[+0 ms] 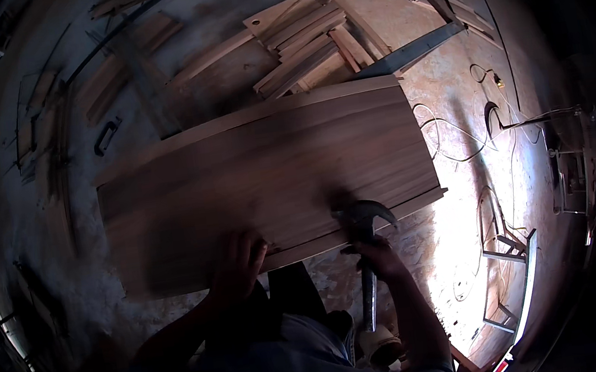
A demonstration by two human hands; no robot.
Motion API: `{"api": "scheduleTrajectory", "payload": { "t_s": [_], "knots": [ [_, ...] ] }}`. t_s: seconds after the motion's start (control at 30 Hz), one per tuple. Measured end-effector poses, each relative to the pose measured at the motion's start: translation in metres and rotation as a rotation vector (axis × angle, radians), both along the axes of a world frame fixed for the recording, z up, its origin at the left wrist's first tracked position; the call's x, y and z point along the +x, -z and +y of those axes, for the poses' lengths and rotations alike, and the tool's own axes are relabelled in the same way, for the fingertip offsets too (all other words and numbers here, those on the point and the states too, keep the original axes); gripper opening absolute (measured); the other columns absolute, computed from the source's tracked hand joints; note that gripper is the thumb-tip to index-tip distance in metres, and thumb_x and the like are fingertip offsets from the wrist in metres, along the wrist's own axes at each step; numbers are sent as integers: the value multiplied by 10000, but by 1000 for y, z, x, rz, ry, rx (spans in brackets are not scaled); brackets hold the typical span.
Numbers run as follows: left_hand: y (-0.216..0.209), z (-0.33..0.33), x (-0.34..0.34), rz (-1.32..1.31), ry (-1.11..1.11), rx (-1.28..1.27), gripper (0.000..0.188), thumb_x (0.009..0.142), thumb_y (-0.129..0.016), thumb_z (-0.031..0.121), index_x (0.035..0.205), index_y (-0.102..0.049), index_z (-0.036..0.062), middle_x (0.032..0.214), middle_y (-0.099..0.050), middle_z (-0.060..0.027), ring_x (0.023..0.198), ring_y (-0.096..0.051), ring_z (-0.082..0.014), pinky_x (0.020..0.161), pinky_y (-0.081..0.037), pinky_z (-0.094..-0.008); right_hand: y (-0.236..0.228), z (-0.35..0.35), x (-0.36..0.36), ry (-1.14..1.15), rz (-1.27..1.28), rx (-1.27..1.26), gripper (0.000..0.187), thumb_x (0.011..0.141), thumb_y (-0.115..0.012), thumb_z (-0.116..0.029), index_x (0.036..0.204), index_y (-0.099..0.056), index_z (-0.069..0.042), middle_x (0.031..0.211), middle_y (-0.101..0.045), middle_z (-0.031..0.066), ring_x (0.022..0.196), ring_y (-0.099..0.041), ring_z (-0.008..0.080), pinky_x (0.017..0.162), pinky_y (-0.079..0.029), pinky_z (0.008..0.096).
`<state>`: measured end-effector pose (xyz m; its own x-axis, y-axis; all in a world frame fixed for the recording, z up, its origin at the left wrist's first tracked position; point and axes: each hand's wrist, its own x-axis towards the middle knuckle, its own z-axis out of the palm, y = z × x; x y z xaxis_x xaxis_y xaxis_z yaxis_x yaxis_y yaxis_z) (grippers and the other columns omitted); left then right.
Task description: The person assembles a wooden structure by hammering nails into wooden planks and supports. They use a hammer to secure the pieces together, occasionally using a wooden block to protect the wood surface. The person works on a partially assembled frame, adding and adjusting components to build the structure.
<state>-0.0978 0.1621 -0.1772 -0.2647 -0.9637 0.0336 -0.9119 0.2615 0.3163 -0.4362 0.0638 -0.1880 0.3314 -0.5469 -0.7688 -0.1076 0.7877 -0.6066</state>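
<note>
Hammer [362,230] in curled right hand [376,254], left hand [238,265] palm-down on wooden panel [258,165].

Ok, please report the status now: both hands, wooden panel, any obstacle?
Right hand gripping hammer. Left hand at near edge of wooden panel. Stacked boards beyond far edge; no obstacle seen between hands.

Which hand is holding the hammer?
The right hand. It grips the hammer by its handle, while the left hand has no hammer and is at the near edge of the wooden panel.
</note>
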Motion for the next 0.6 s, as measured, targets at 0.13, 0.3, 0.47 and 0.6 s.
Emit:
{"api": "scheduleTrajectory", "payload": {
  "t_s": [0.13, 0.3, 0.47, 0.6],
  "knots": [
    [19, -4, 7, 74, -17, 10, 486, 778, -604, 51, 1258, -542, 10, 1257, -480, -269, 1155, -473, -470, 996, -386, -614, 17, -9, 10, -21, -28, -73, 311, 935, -658, -177, 1153, -622, 43, 982, -687, 105, 932, -695, 180, 603, -554, 276],
    [36, -30, 37, -39, 40, -67, 500, 802, -601, 67, 1286, -487, 10, 1284, -446, -295, 1184, -436, -524, 997, -366, -648, 32, -26, 37, 3, -88, -212, 285, 936, -660, -175, 1168, -626, -13, 964, -688, 72, 850, -682, 148, 608, -546, 266],
    [46, -40, 47, -84, 48, -51, 515, 844, -577, 70, 1344, -468, 18, 1351, -408, -327, 1226, -408, -551, 1013, -373, -654, 33, -45, 53, -4, -50, -209, 283, 938, -661, -188, 1165, -607, -28, 903, -684, 52, 801, -671, 123, 586, -529, 252],
    [43, -51, 54, -134, 41, -76, 500, 855, -567, 69, 1346, -485, 16, 1373, -401, -338, 1234, -407, -564, 1021, -372, -662, 24, -55, 61, 40, -64, -213, 292, 944, -661, -222, 1157, -610, -29, 864, -681, 46, 754, -664, 116, 574, -521, 246]
  ]
}}
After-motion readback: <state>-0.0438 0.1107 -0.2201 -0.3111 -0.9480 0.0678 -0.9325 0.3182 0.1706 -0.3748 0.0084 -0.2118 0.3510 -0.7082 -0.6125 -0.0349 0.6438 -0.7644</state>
